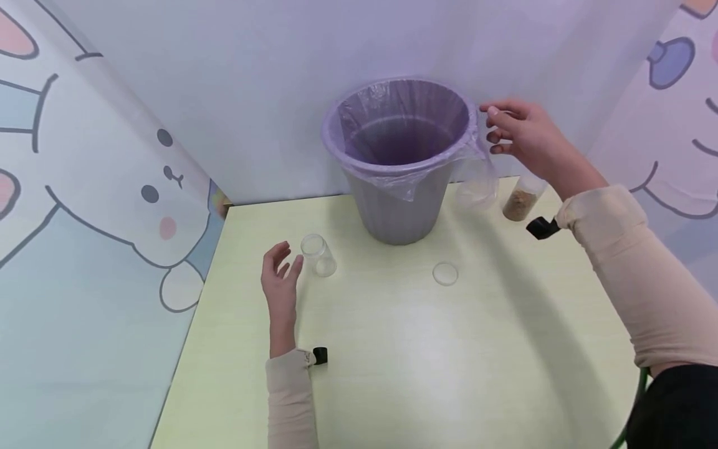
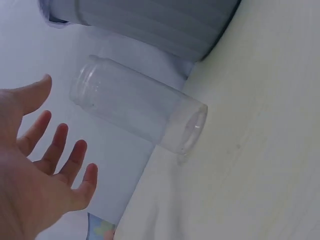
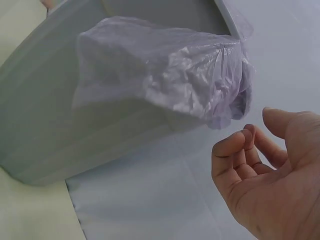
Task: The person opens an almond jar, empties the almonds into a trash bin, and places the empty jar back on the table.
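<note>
My left hand (image 1: 280, 274), fingers loosely bent, is beside a clear empty jar (image 1: 320, 255) that stands upright without a lid. In the left wrist view a gap shows between the fingers and the jar (image 2: 140, 105). My right hand (image 1: 518, 131) hovers by the right rim of a grey trash bin (image 1: 392, 212), holding nothing, its fingers half curled. A thin purple bin liner (image 1: 406, 178) is folded over the rim. In the right wrist view a loose flap of the liner (image 3: 165, 70) hangs outside the bin, just off the fingertips.
A jar of brown contents (image 1: 521, 198) stands at the back right of the pale yellow table (image 1: 392, 349), under my right forearm. A clear round lid (image 1: 445, 273) lies in front of the bin. White curtains with cartoon figures (image 1: 162, 168) surround the table.
</note>
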The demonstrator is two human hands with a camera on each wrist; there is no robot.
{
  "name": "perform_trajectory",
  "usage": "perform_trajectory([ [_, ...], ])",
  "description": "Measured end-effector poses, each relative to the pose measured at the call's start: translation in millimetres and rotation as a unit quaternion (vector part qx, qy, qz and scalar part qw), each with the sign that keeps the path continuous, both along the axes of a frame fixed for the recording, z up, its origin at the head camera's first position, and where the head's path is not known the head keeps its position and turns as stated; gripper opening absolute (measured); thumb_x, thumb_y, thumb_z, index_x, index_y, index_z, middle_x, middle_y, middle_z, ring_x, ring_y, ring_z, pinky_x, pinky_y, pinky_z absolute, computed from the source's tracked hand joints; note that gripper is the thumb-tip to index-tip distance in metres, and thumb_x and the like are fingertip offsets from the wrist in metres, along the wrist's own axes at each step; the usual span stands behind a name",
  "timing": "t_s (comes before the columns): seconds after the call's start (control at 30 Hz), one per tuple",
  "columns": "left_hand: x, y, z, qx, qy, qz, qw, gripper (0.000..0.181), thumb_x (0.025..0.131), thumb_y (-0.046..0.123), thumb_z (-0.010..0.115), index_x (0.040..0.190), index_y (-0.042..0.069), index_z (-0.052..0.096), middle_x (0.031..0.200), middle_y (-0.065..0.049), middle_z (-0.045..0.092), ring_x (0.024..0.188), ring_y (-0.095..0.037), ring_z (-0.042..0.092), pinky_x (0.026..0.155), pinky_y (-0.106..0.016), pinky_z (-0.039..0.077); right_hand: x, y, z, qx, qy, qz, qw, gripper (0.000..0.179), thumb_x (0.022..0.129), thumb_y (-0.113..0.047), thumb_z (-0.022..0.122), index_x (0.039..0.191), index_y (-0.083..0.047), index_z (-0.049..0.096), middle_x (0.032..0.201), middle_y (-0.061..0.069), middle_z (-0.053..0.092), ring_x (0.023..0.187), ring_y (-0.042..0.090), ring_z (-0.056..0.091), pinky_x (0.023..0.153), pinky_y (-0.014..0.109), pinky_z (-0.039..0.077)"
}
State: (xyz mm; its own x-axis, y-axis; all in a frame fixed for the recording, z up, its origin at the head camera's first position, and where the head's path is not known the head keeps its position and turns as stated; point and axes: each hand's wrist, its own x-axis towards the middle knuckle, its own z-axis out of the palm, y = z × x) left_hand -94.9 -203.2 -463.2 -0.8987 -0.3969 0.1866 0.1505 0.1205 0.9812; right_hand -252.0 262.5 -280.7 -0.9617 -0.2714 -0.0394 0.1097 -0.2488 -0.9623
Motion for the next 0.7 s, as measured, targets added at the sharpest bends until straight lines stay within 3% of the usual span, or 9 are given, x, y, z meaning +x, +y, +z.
perform_trajectory([
  [0.17, 7.6, 4.2, 12.7, 0.006, 0.095, 0.036, 0.9948, 0.035, 0.093, 0.014, 0.068, 0.124, 0.001, 0.06, 0.124, -0.016, 0.061, 0.116, -0.02, 0.056, 0.099, -0.038, 0.043, 16.6, 10.2, -16.4, 0.003, 0.049, -0.019, 0.9986, 0.034, 0.095, -0.015, 0.063, 0.127, -0.004, 0.057, 0.094, 0.005, 0.052, 0.07, 0.018, 0.051, 0.056, 0.028, 0.048],
  [0.27, 11.7, 8.4, 16.1, 0.026, 0.155, 0.02, 0.9873, 0.029, 0.095, 0.005, 0.061, 0.12, -0.01, 0.058, 0.115, -0.019, 0.061, 0.107, -0.023, 0.057, 0.088, -0.028, 0.046, 24.8, 13.4, -32.2, 0.019, 0.08, -0.044, 0.9957, 0.035, 0.095, -0.013, 0.063, 0.128, -0.003, 0.058, 0.093, 0.004, 0.055, 0.071, 0.017, 0.054, 0.056, 0.025, 0.05],
  [0.37, 12.6, 14.5, 18.3, 0.05, 0.195, -0.013, 0.9794, 0.027, 0.094, 0.0, 0.055, 0.116, -0.015, 0.056, 0.11, -0.017, 0.062, 0.101, -0.025, 0.057, 0.085, -0.025, 0.047, 30.4, 13.0, -50.8, 0.039, 0.118, -0.07, 0.9897, 0.036, 0.094, -0.011, 0.064, 0.129, -0.001, 0.059, 0.096, 0.004, 0.059, 0.072, 0.015, 0.058, 0.058, 0.022, 0.052],
  [0.53, 8.1, 31.6, 21.9, 0.069, 0.21, -0.069, 0.9729, 0.026, 0.093, -0.002, 0.053, 0.115, -0.016, 0.055, 0.109, -0.013, 0.064, 0.1, -0.026, 0.058, 0.085, -0.028, 0.047, 38.5, 11.7, -80.7, 0.044, 0.188, -0.105, 0.9757, 0.038, 0.094, -0.005, 0.063, 0.13, 0.006, 0.056, 0.104, 0.008, 0.061, 0.078, 0.015, 0.061, 0.064, 0.019, 0.054],
  [0.7, 0.6, 51.8, 19.8, 0.07, 0.201, -0.116, 0.9702, 0.024, 0.094, 0.0, 0.053, 0.113, -0.014, 0.056, 0.107, -0.011, 0.064, 0.099, -0.025, 0.059, 0.088, -0.032, 0.049, 47.5, 18.5, -103.5, 0.037, 0.198, -0.114, 0.9727, 0.038, 0.094, -0.002, 0.062, 0.131, 0.007, 0.055, 0.114, 0.012, 0.062, 0.094, 0.016, 0.065, 0.073, 0.02, 0.057],
])
